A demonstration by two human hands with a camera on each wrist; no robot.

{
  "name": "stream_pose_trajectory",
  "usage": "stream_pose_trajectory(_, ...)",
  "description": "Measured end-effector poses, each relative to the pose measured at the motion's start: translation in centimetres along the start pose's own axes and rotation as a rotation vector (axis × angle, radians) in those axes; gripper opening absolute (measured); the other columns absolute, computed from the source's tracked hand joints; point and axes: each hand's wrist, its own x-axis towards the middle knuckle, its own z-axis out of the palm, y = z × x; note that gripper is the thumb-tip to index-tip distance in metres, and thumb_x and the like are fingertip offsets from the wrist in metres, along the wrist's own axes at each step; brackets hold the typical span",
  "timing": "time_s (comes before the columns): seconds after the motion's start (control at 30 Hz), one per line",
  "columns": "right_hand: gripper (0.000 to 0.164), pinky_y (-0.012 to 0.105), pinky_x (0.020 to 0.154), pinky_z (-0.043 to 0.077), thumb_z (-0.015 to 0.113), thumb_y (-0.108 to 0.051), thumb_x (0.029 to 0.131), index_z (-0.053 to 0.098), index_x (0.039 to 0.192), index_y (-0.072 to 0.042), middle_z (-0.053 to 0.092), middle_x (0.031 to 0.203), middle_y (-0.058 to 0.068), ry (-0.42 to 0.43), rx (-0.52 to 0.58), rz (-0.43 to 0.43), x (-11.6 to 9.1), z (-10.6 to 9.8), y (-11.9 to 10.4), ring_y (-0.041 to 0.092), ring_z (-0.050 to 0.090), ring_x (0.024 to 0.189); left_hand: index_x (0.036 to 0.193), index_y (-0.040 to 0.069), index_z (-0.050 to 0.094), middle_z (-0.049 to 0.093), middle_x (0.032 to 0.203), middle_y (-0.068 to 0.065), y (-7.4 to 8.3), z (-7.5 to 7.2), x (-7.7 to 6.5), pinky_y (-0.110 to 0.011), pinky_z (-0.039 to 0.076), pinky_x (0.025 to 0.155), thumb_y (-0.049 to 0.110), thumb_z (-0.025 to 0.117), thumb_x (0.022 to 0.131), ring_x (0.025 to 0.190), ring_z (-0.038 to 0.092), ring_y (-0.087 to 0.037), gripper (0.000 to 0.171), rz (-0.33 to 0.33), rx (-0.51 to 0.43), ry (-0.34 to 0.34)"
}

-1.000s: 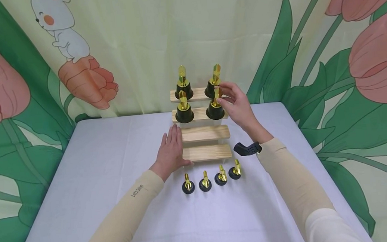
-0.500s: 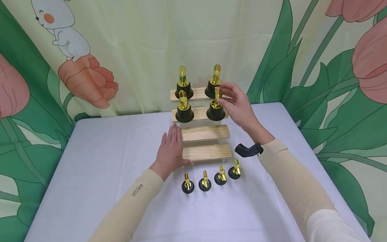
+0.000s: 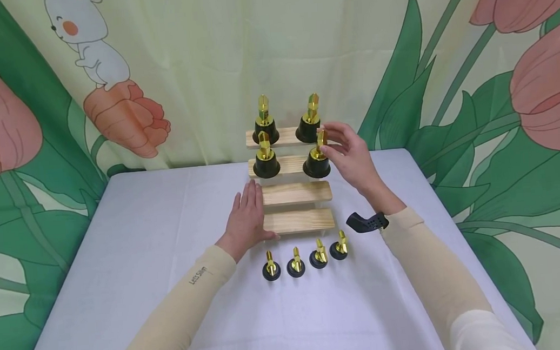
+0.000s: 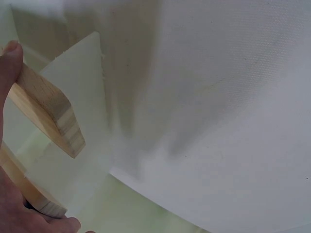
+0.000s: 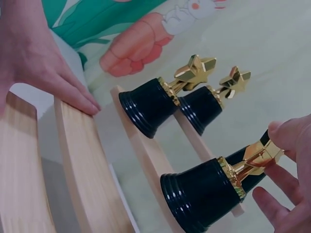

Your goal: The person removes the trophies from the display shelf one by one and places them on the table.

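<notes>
My right hand (image 3: 354, 156) pinches the gold star top of a small trophy (image 3: 316, 167) with a black base, at the right end of the second plank from the back. In the right wrist view, thumb and fingertips meet on that star (image 5: 260, 156). The base of the trophy overlaps the plank's front edge in the head view. My left hand (image 3: 246, 218) rests with straight fingers against the left ends of the two front planks (image 3: 298, 193) of a stepped wooden rack. A matching trophy (image 3: 266, 165) stands at the left of the second plank.
Two more trophies (image 3: 265, 130) stand on the back plank. Several smaller gold-and-black trophies (image 3: 295, 267) form a row on the white tablecloth (image 3: 168, 248) before the rack. A printed curtain (image 3: 204, 66) hangs close behind.
My right hand has shifted to the right and slightly toward me, carrying the pinched trophy with it. The left hand stays in place on the rack.
</notes>
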Motion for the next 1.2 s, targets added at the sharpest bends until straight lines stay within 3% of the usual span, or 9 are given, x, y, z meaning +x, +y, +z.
stream_pose_trajectory(0.33,0.049,0.038,0.111,0.045,0.064,-0.006,0.095,0.048,0.141,-0.010,0.058,0.139,0.011,0.022,-0.018,-0.001,-0.5,-1.3,2.5,0.023,0.055,0.129,0.155,-0.010,0.005,0.006,0.164,-0.029,0.1,0.1,-0.1,-0.051,0.018,0.124,0.071,0.077,0.067,0.153,0.012,-0.039,0.139,-0.004,-0.004,0.007)
stream_pose_trajectory(0.53,0.049,0.036,0.109,0.046,0.065,-0.007,0.095,0.048,0.141,-0.011,0.059,0.138,0.010,0.038,-0.037,-0.024,-1.3,-2.0,2.8,0.023,0.056,0.128,0.155,-0.009,0.004,0.004,0.164,-0.028,0.1,0.0,0.0,-0.051,0.017,0.124,0.071,0.076,0.068,0.154,0.010,-0.039,0.139,-0.004,-0.005,0.003)
stream_pose_trajectory(0.9,0.047,0.021,0.104,0.048,0.065,-0.009,0.095,0.049,0.140,-0.011,0.060,0.138,0.006,0.066,-0.051,-0.027,-3.4,-2.9,2.9,0.019,0.058,0.124,0.155,-0.009,0.005,0.005,0.164,-0.028,0.1,0.1,0.0,-0.051,0.017,0.124,0.072,0.076,0.068,0.154,0.011,-0.038,0.139,-0.003,0.001,0.001)
stream_pose_trajectory(1.2,0.048,0.022,0.105,0.047,0.065,-0.009,0.095,0.048,0.140,-0.013,0.060,0.139,0.006,0.062,-0.057,-0.017,-4.5,-3.3,3.2,0.017,0.058,0.126,0.155,-0.009,0.004,0.004,0.164,-0.028,0.1,-0.1,0.0,-0.051,0.017,0.124,0.074,0.074,0.068,0.154,0.010,-0.038,0.139,-0.010,0.020,-0.016)
